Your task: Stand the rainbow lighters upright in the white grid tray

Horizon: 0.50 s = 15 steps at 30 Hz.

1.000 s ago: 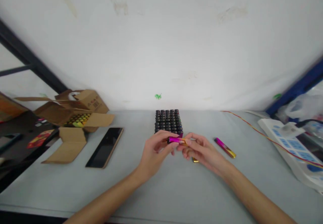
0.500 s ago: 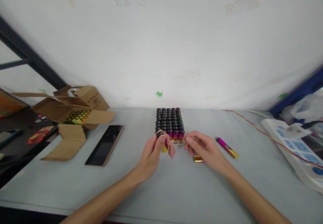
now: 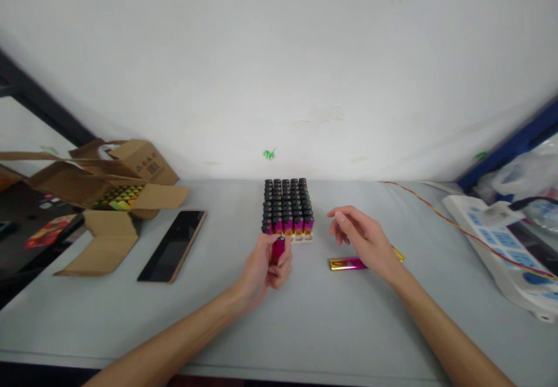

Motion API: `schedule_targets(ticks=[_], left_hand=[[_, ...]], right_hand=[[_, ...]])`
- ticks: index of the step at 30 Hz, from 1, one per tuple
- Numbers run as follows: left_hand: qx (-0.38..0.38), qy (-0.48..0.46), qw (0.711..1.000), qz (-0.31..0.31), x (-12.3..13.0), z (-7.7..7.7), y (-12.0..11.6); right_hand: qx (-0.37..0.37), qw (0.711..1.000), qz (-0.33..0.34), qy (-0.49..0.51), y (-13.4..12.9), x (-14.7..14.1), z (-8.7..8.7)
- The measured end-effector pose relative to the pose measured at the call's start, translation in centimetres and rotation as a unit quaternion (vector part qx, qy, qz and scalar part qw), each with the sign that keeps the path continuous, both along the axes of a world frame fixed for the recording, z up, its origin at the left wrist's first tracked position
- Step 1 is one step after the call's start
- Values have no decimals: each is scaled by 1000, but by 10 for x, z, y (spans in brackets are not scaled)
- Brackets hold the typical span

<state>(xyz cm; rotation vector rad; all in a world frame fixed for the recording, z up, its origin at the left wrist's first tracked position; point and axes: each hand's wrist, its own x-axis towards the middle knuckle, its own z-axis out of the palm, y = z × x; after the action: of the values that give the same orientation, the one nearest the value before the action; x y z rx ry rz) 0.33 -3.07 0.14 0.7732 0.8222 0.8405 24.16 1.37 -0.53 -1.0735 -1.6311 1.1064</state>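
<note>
My left hand (image 3: 265, 268) is closed around a purple lighter (image 3: 278, 250), its fingers covering the lower part. Just behind it stands a pale tray (image 3: 307, 237) packed with upright black-topped lighters (image 3: 288, 204); the front ones show purple and gold bodies. My right hand (image 3: 360, 236) hovers to the right of the tray, fingers loosely bent and thumb apart, with nothing visible in it. Below it lies a shiny gold-and-purple strip-like piece (image 3: 347, 264). A second piece (image 3: 398, 253) is mostly hidden behind the right hand, only its gold end showing.
A dark phone (image 3: 173, 247) lies on the left of the grey table (image 3: 305, 329). Beyond it is an opened cardboard box (image 3: 159, 196) holding yellow and black items. On the right are a white power strip (image 3: 501, 242) and a red-yellow wire (image 3: 429, 205). A wall rises behind.
The lighter in my left hand showed a black top and yellow end before; now its purple side shows. My right hand has moved away from the tray. The view has shifted slightly.
</note>
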Motion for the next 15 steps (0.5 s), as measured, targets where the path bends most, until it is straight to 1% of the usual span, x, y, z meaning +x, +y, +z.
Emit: schedule_targets(ticks=[3, 5, 7, 9, 10, 12, 14, 15], left_hand=[[-4, 5, 1000, 13, 0, -1, 1], [-13, 1, 1000, 11, 0, 0, 1], [-30, -5, 1000, -8, 0, 3, 2], [-25, -14, 999, -33, 0, 10, 2], [-7, -18, 999, -40, -1, 14, 2], [60, -17, 998, -30, -6, 23, 2], [152, 14, 988, -1, -15, 32, 4], [206, 47, 977, 17, -21, 36, 6]], right_hand=[[3, 1000, -4, -16, 1, 1, 0], [12, 999, -7, -35, 2, 2, 1], [25, 998, -13, -62, 2, 4, 3], [44, 994, -26, -95, 4, 8, 7], [53, 992, -30, -111, 4, 12, 9], [67, 986, -33, -151, 7, 21, 15], [80, 975, -36, -206, 9, 34, 20], [88, 967, -37, -237, 10, 41, 21]])
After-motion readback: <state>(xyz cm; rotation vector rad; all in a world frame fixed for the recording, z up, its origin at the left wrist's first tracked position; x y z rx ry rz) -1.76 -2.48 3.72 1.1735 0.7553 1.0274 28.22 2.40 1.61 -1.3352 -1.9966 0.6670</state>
